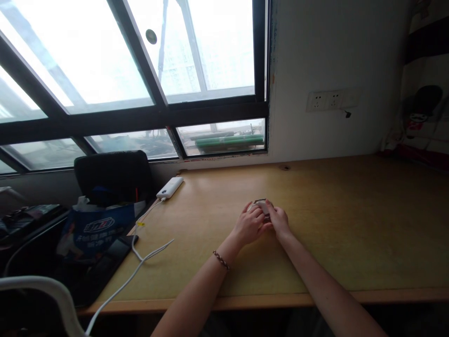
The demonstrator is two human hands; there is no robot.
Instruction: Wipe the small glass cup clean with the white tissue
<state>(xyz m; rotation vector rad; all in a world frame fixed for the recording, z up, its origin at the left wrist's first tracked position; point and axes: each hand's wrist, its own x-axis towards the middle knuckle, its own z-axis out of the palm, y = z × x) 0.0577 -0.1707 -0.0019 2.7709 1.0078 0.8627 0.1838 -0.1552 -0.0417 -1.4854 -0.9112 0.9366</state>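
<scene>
Both hands meet over the middle of the wooden desk (206, 220), closed around a small flat object (263, 204) with a pale top and a dark brown edge. Its kind I cannot make out, since fingers cover much of it. My left hand (248, 225), with a braided bracelet on the wrist, grips it from the left, fingers bent over its top. On the other side my right hand (279, 220) holds its right edge, the thumb lying along the top.
A white power bank (170, 187) with a white cable (140, 259) lies at the desk's left edge. Left of the desk are a black chair (112, 173) and a blue bag (94, 229). Wall sockets (326, 100) and a window (210, 47) are behind.
</scene>
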